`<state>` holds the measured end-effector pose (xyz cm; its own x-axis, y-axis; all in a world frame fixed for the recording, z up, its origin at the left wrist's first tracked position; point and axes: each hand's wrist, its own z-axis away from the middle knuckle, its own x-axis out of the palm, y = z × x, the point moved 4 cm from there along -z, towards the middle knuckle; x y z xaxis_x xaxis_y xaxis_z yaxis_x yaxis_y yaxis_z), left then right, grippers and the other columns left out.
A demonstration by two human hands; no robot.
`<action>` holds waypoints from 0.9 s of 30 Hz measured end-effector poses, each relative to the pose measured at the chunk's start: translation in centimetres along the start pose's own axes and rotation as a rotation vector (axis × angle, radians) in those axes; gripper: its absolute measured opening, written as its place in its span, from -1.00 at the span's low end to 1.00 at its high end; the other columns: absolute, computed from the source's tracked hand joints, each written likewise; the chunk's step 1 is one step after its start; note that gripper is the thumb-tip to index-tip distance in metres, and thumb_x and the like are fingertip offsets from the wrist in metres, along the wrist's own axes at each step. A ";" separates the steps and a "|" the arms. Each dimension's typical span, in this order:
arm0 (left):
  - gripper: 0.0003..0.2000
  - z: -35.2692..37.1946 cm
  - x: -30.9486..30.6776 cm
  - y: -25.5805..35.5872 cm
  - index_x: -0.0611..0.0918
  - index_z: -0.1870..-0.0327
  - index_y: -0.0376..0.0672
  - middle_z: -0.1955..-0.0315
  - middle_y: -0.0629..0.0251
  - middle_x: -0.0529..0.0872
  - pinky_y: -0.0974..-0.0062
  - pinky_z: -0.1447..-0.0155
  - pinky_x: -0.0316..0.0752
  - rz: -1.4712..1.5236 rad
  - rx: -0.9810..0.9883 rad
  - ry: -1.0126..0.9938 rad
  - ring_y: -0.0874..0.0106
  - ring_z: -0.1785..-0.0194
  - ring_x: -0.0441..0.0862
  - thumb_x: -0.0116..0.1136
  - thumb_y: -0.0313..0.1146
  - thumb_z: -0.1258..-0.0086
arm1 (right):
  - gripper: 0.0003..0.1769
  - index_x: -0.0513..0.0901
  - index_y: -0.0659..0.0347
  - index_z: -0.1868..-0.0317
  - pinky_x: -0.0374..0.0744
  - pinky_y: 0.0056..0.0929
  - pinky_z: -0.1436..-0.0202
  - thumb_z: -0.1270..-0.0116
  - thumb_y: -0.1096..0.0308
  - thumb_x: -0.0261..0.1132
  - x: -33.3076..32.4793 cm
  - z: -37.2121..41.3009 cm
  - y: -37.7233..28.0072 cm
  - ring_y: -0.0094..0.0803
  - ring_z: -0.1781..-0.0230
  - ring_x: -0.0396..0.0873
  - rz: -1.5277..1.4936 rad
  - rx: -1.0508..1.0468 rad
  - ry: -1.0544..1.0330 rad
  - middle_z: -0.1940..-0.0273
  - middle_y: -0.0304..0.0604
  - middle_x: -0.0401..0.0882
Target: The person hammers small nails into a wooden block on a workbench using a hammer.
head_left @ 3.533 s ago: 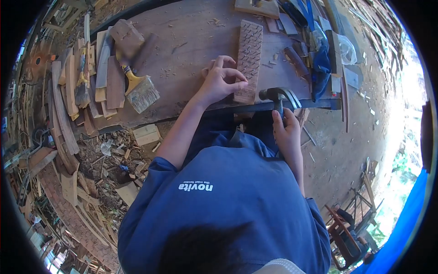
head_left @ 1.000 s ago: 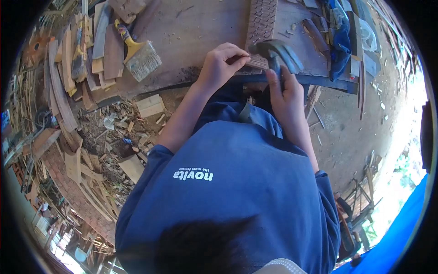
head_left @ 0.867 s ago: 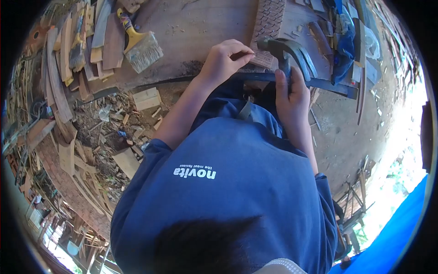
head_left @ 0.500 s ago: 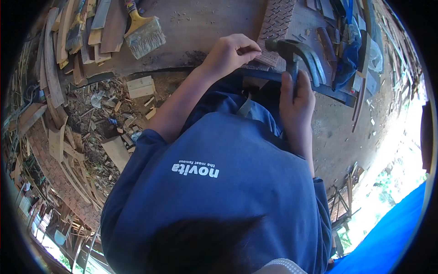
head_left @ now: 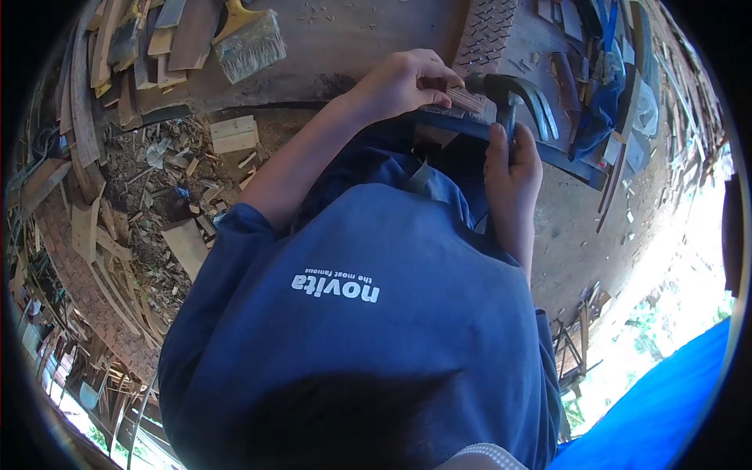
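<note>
Gripping a grey metal claw hammer (head_left: 509,88) in the right hand (head_left: 513,168), and poising the left hand (head_left: 403,84), fingers curled, hold unclear, by a nail-studded brown wooden board (head_left: 486,37) at upper right of centre.

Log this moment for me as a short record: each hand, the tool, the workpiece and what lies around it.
Left hand: fingers curled by the board's near end; anything pinched is too small to tell
Right hand: grips the hammer by its handle
Hammer head: beside the left fingertips; contact unclear
Board: rows of nail-like metal pieces on top
Surface: workbench
Left side: wide paintbrush, wood strips
Right side: blue cloth
</note>
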<state>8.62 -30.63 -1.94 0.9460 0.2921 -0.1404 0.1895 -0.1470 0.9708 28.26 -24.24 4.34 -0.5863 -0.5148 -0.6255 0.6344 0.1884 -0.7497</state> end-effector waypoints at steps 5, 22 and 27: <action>-0.80 -0.5 0.9 -0.5 0.73 0.12 -0.36 0.24 0.21 0.70 0.51 0.03 0.67 -0.039 -0.020 -0.016 0.38 0.20 0.77 0.37 -0.62 -0.22 | -0.52 0.56 0.44 -0.11 0.55 -0.33 0.09 -0.53 0.11 0.22 0.1 0.6 0.4 -0.24 0.20 0.65 -0.033 0.030 -0.038 0.22 0.14 0.68; -0.85 -1.0 1.2 -0.1 0.78 0.21 -0.22 0.31 0.24 0.74 0.48 0.09 0.59 -0.153 0.040 0.045 0.37 0.22 0.70 0.44 -0.42 -0.22 | -0.62 0.57 0.35 -0.10 0.51 -0.44 0.10 -0.55 0.17 0.21 -0.6 1.0 0.3 -0.47 0.22 0.55 -0.119 0.076 -0.001 0.25 -0.07 0.66; -0.80 -0.8 1.0 0.0 0.77 0.21 -0.24 0.30 0.25 0.74 0.48 0.08 0.61 -0.166 0.095 0.044 0.37 0.21 0.71 0.49 -0.41 -0.18 | -0.61 0.58 0.37 -0.09 0.54 -0.39 0.09 -0.53 0.17 0.23 -0.4 0.6 0.3 -0.38 0.23 0.61 -0.040 0.025 -0.010 0.25 0.01 0.68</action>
<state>9.37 -29.55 -1.97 0.8878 0.3606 -0.2862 0.3677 -0.1814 0.9121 29.04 -24.47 4.50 -0.6067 -0.5301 -0.5924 0.6229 0.1461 -0.7686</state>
